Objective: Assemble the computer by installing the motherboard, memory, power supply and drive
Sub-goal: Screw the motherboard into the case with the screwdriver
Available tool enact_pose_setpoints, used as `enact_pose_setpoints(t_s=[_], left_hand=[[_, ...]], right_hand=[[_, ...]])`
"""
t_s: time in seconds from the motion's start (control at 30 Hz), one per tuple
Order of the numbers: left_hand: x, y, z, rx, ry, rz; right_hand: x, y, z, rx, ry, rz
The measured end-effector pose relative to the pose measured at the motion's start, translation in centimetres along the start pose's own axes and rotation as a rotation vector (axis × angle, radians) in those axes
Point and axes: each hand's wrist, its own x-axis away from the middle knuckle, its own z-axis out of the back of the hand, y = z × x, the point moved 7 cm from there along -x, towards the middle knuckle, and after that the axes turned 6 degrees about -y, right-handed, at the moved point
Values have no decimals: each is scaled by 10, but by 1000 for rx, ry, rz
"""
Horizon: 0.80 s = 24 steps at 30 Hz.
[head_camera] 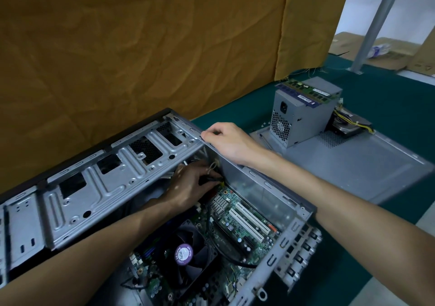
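An open grey computer case (98, 188) lies on its side with the green motherboard (240, 223) inside, a black CPU fan (186, 256) on it. My left hand (190, 185) reaches deep into the case and pinches a small black and yellow cable connector (217, 180) at the board's far corner. My right hand (226, 141) grips the case's upper right rim. The grey power supply (301, 115) stands on the removed side panel (357, 164), with two memory sticks (303, 93) lying on top. A hard drive (353, 124) sits behind it.
Green mat (388, 98) covers the table. A brown cloth (141, 47) hangs behind the case. A grey metal pole (374, 25) and cardboard boxes (390, 51) stand at the far right. Yellow and black cables trail from the power supply.
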Motion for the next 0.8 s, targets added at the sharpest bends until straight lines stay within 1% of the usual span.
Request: enact_pose_setpoints(t_s=[0.1,0.2,0.23,0.3,0.43,0.5,0.6,0.7,0.8], left_hand=[[13,10,8,-142,53,-92],[29,19,23,-72,166,-67],[32,22,24,-69,172,-49],[35,33,24,-144,108,-97],[36,49,24,-313,-82,-307],[39,49,23,-384,-122,-353],[40,38,11,-448,-198,-317],[35,21,-2,-609,-302,-250],[32,15,-11,-752,-338,-227]], right_hand=[[0,0,0,-14,-5,1],[-1,0,-1,-22,-1,-2],[-1,1,-1,-22,-1,-3],[-1,1,0,-19,-5,-2],[0,-1,-1,-10,-7,5],[0,-2,-1,-1,-11,6],[1,-2,-2,3,-16,7],[1,-3,-1,11,-8,11],[3,-5,0,34,-6,19]])
